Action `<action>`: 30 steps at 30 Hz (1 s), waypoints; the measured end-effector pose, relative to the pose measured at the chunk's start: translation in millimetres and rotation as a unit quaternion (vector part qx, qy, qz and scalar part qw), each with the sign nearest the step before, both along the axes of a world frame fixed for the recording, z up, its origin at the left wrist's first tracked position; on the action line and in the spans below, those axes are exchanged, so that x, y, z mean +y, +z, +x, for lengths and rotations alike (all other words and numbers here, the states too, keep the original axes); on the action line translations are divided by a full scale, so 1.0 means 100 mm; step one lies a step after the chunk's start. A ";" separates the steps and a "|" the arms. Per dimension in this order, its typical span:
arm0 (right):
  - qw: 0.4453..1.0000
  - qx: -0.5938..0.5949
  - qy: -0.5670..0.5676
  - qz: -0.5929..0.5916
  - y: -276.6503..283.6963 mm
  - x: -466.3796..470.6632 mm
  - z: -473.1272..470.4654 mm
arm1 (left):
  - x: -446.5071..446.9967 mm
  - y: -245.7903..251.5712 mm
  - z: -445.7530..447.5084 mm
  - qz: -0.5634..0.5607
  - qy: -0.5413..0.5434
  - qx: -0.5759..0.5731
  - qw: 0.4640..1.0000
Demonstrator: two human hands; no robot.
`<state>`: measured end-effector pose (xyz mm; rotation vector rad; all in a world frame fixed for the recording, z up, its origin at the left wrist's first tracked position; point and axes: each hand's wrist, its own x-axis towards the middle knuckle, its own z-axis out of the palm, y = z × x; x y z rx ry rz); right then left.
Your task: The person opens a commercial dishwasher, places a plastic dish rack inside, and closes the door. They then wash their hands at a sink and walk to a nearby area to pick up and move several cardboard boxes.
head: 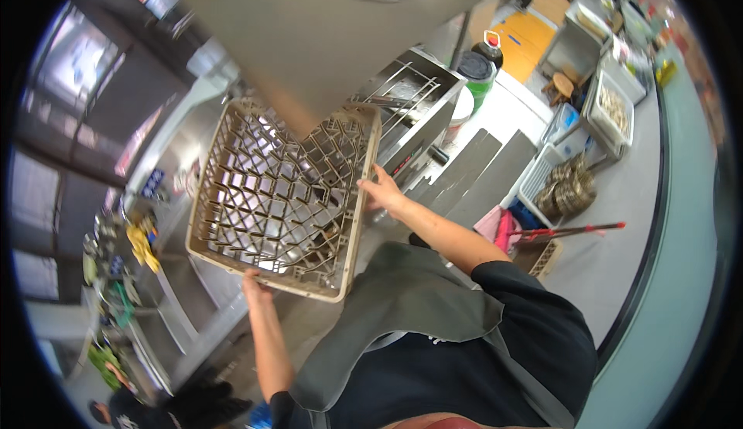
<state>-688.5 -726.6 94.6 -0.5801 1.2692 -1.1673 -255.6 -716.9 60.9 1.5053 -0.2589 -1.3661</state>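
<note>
A beige plastic dishwasher rack (354, 226) with rows of pegs is held tilted in front of me, and no dishes show in it. My left hand (258, 289) grips its near rim at the lower left corner side. On the right side rim lies my right hand (383, 194), its thumb over the edge and the other fingers partly hidden. Above the rack's far end, and overlapping it in view, is a grey metal hood of a machine (348, 34). Below and behind the rack, a shiny metal surface shows through the mesh.
Right of the rack stands an open metal basin with wire rails (406, 89). Beyond it are a green bucket (479, 83) and a dark jug (489, 51). Sinks (186, 307) and yellow gloves (142, 246) are at left; a co-worker (125, 400) is at lower left. Crates (540, 182) stand right.
</note>
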 end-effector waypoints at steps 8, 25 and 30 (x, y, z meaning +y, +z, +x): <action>0.976 0.212 -0.001 -0.047 -0.57 0.43 -1.30 | -1.15 0.08 -1.24 0.030 -0.060 0.116 0.991; 0.914 0.315 0.066 0.249 -1.52 2.17 -2.62 | -2.41 0.38 -2.63 0.038 -0.110 -0.040 0.992; 0.911 0.326 0.067 0.243 -1.39 2.07 -2.82 | -2.78 0.03 -2.69 0.057 -0.122 -0.080 0.988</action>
